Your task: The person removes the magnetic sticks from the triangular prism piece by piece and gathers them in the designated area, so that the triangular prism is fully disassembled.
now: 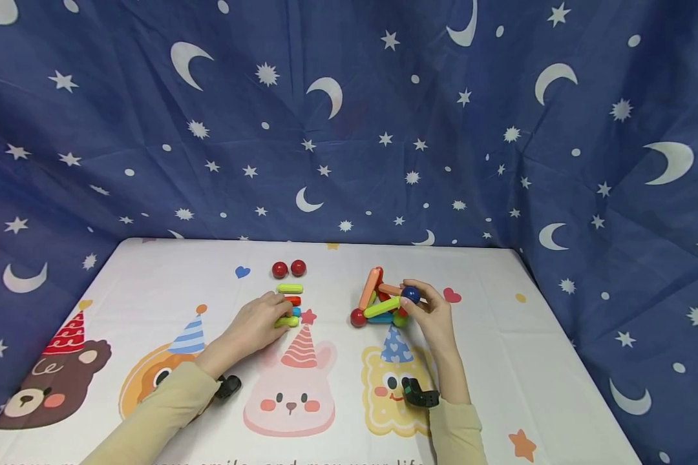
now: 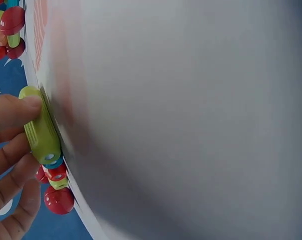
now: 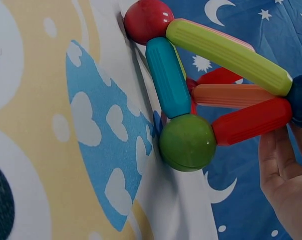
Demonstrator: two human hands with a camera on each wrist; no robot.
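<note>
Pinching a lime rod (image 2: 44, 137) with the left hand (image 1: 258, 323), gripping the blue ball (image 1: 410, 295) of a stick-and-ball frame (image 1: 382, 307) with the right hand (image 1: 436, 320), nearer the counter (image 1: 535, 361)'s right edge. Kinda close to the far edge, too (even closer: two red balls (image 1: 280, 270)).

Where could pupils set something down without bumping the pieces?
Widest bare room: white tabletop between the right hand and the right edge. Another patch lies left of the red balls, beyond the printed bear. A narrower gap separates the loose rods from the ball-and-rod frame. Crowded: around the left hand, rods and balls, and around the frame.
</note>
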